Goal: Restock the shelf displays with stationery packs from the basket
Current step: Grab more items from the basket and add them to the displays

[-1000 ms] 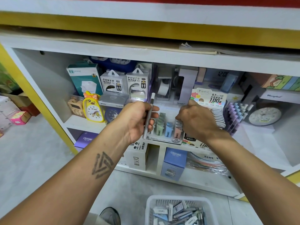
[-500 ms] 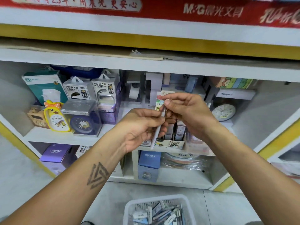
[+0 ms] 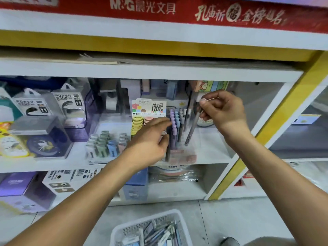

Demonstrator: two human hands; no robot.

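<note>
My right hand (image 3: 224, 110) pinches the white-capped top of a slim grey pen pack (image 3: 192, 126), which hangs tilted just right of the pen display stand (image 3: 174, 128) on the middle shelf. The stand holds several upright purple, blue and dark pens. My left hand (image 3: 149, 142) reaches to the stand's left side, its fingers loosely bent against the pens and holding nothing I can make out. On the floor below stands the white plastic basket (image 3: 122, 229), with several more stationery packs in it.
A 0.7 HB lead refill display (image 3: 149, 108) stands left of the pens, and a tray of small erasers (image 3: 106, 143) further left. Power bank boxes (image 3: 68, 105) and clocks fill the shelf's left end. A yellow post (image 3: 276, 121) bounds the shelf on the right.
The pen pack passed from my left hand to my right, which carried it right to the pen stand. My left hand let go and moved to the stand. My view shifted right.
</note>
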